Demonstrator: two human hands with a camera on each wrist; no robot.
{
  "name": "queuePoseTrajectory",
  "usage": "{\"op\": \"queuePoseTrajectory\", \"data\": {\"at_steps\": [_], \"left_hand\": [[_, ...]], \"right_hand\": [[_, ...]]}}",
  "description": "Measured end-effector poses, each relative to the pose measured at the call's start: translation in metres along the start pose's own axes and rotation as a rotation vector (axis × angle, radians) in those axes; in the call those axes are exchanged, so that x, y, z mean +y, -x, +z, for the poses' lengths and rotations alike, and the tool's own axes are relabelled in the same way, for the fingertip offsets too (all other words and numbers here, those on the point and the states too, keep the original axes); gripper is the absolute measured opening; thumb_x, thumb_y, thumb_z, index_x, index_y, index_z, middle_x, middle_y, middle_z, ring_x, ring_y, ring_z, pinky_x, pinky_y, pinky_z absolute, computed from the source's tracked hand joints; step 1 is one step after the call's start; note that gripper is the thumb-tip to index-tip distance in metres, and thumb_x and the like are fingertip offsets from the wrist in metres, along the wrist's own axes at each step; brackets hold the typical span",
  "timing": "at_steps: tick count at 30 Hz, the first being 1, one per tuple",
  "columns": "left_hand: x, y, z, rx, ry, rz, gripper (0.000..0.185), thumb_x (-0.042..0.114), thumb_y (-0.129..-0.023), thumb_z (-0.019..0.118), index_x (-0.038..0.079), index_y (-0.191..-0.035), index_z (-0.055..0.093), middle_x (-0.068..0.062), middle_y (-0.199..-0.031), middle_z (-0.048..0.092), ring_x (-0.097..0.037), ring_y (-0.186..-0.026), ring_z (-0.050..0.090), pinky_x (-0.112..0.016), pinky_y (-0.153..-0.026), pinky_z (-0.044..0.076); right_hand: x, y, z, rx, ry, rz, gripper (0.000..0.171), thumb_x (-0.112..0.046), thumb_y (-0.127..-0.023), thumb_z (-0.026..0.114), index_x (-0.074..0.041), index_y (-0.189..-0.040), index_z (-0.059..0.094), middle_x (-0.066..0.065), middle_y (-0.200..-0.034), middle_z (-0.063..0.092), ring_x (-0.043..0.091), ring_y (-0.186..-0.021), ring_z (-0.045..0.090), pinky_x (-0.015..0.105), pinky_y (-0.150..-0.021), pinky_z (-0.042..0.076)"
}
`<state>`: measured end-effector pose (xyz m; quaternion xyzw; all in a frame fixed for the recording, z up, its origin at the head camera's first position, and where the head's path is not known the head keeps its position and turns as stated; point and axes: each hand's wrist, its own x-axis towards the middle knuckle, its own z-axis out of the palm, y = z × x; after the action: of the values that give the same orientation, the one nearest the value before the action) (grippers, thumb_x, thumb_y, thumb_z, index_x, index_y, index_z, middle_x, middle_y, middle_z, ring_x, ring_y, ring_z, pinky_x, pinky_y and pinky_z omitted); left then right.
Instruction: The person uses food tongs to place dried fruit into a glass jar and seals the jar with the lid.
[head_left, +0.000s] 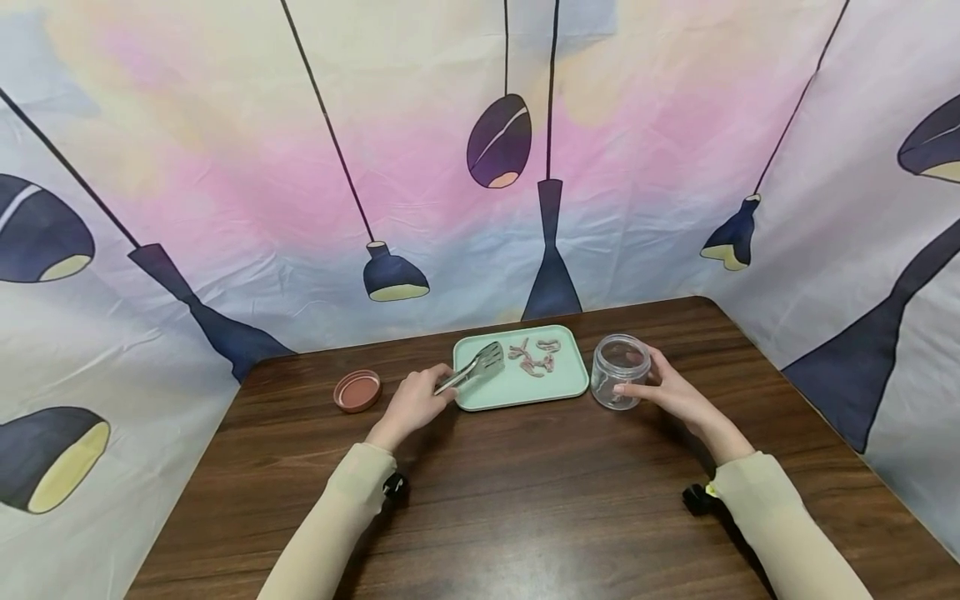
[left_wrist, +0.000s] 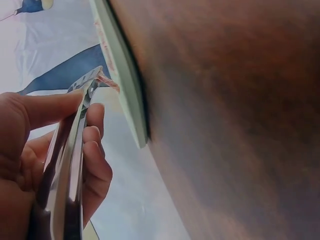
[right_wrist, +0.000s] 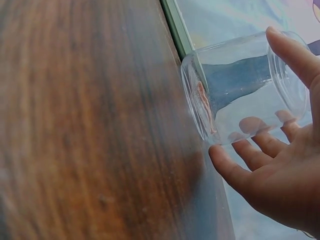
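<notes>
From the head view I see my left hand (head_left: 411,406) gripping a pair of metal tongs (head_left: 472,377) by the handle end, fingers and thumb curled round both arms so the tips lie over the near-left part of the pale green tray (head_left: 517,397). Holding them far back like that leaves the slotted ends free to reach the small pink pieces (head_left: 534,357) scattered toward the tray's far middle. In the left wrist view the tongs (left_wrist: 65,170) run up between thumb and fingers (left_wrist: 95,165); something pinkish shows at the tip, though I cannot tell whether it is pinched there or just lying behind. My right hand (head_left: 667,387) cups a clear jar (head_left: 619,372) standing upright on the counter (head_left: 525,492), just right of the tray and touching or nearly touching its edge. The fingers wrap the jar's side, which steadies it and keeps its open mouth close to the tray. A pink piece already lies on the jar's bottom (right_wrist: 204,102). The brown lid (head_left: 357,390) sits well left, beyond the left hand.
</notes>
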<state>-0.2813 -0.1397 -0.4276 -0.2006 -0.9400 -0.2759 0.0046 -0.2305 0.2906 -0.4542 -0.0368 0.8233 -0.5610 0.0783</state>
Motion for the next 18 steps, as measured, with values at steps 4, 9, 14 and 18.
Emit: {"op": "queuePoseTrajectory", "data": {"at_steps": [4,9,14,18], "left_hand": [[0.002,-0.003,-0.006,0.019,0.01,0.002,0.024,0.018,-0.097,0.069,0.008,-0.119,0.068,-0.001,-0.065,0.057,-0.014,-0.048,0.039,-0.031,-0.051,0.033],[0.004,-0.006,-0.015,0.066,0.02,-0.006,0.025,0.02,-0.097,0.069,0.01,-0.119,0.068,-0.001,-0.061,0.053,-0.014,-0.047,0.039,-0.031,-0.05,0.034],[0.009,-0.008,-0.025,0.109,0.044,-0.004,0.026,0.022,-0.097,0.069,0.01,-0.12,0.068,-0.001,-0.065,0.057,-0.014,-0.049,0.042,-0.033,-0.052,0.036],[0.013,-0.009,-0.033,0.131,0.07,-0.02,0.03,0.025,-0.098,0.068,0.01,-0.124,0.067,-0.003,-0.069,0.062,-0.014,-0.048,0.042,-0.033,-0.051,0.036]], "right_hand": [[-0.001,0.001,0.0,0.0,0.001,-0.007,0.104,-0.037,-0.09,0.077,-0.017,-0.163,0.005,0.023,-0.161,0.021,0.048,-0.149,0.013,0.072,-0.108,0.02],[0.0,0.002,0.0,0.007,0.002,-0.007,0.104,-0.037,-0.09,0.077,-0.017,-0.163,0.005,0.023,-0.162,0.019,0.048,-0.149,0.011,0.072,-0.109,0.019],[0.001,0.001,0.0,0.007,0.007,-0.008,0.104,-0.037,-0.09,0.077,-0.017,-0.163,0.006,0.023,-0.161,0.022,0.048,-0.149,0.013,0.071,-0.109,0.02],[0.001,0.001,0.0,0.01,0.006,-0.009,0.104,-0.037,-0.09,0.077,-0.017,-0.163,0.006,0.023,-0.16,0.023,0.047,-0.149,0.015,0.071,-0.109,0.02]]}}
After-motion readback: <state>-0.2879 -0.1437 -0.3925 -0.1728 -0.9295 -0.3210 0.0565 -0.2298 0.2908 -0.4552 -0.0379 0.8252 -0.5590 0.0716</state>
